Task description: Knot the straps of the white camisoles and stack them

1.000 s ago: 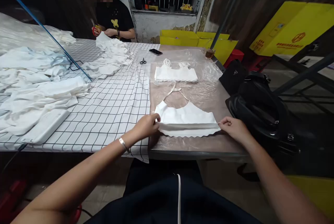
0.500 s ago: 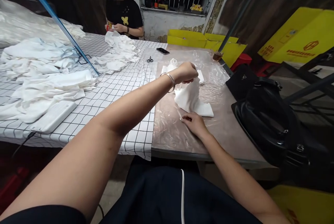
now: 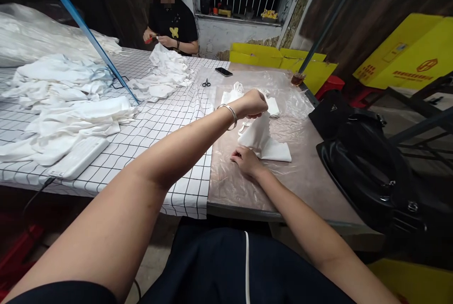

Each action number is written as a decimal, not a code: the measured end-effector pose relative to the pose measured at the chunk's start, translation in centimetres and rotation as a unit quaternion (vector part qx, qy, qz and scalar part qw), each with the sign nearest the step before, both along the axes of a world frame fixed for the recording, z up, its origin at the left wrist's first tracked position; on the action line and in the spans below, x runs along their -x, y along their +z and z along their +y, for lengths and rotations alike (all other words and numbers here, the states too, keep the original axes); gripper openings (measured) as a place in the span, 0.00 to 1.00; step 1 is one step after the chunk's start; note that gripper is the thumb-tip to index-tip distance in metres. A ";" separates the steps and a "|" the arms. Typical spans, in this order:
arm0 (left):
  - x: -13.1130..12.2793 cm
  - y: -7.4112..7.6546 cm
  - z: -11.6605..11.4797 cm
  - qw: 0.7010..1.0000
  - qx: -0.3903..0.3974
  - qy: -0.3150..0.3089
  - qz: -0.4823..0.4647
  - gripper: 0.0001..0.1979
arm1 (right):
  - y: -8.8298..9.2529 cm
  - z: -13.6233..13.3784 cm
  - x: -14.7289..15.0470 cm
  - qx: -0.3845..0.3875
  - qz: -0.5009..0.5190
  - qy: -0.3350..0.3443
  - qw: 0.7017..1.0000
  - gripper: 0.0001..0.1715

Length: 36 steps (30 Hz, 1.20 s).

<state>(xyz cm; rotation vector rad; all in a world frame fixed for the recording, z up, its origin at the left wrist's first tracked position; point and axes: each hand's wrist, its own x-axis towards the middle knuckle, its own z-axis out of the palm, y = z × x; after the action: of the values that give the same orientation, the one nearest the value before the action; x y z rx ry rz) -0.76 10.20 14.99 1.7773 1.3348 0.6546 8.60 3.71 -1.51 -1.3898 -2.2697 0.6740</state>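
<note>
My left hand [image 3: 254,104], with a silver bangle at the wrist, is closed on the upper edge of a white piece of fabric [image 3: 260,133]. The fabric hangs from my fingers in a raised fold, and its lower part lies flat on the plastic-covered table. Just below its near left edge, my right hand [image 3: 246,160] rests low over the plastic with fingers curled together; what they hold, if anything, is hidden. More white cloth [image 3: 231,92] lies behind my left hand, partly covered by it. Beside it sits a small folded white stack [image 3: 273,106].
Heaps of white cloth [image 3: 76,117] cover the checked tablecloth [image 3: 184,153] on the left, near a white power-bank-like box [image 3: 79,158]. Small scissors [image 3: 206,83] and a phone [image 3: 224,72] lie further back. Black bags [image 3: 368,162] border the right side. A co-worker [image 3: 173,23] sits opposite.
My right hand has slid left along the fabric's near edge. My left hand keeps its hold with little movement. The co-worker's hands have shifted slightly.
</note>
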 end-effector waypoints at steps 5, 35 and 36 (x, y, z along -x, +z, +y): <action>0.0 -0.4 0.2 1.000 0.000 0.008 -0.001 0.04 | 1.1 0.9 1.9 0.014 -0.116 0.047 0.992 0.04; 9.1 0.1 3.2 0.978 0.032 0.205 -0.035 0.09 | 12.5 10.4 -16.6 -0.017 0.223 -0.324 0.919 0.10; 9.2 0.8 3.4 0.977 0.020 0.206 -0.049 0.08 | 13.7 10.3 -17.1 -0.034 0.227 -0.309 0.923 0.09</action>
<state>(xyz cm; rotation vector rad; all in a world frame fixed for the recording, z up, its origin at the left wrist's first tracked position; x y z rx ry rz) -9.97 13.57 15.76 1.4239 1.6515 0.9179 25.68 14.03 12.16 -1.5951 -1.3771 0.6071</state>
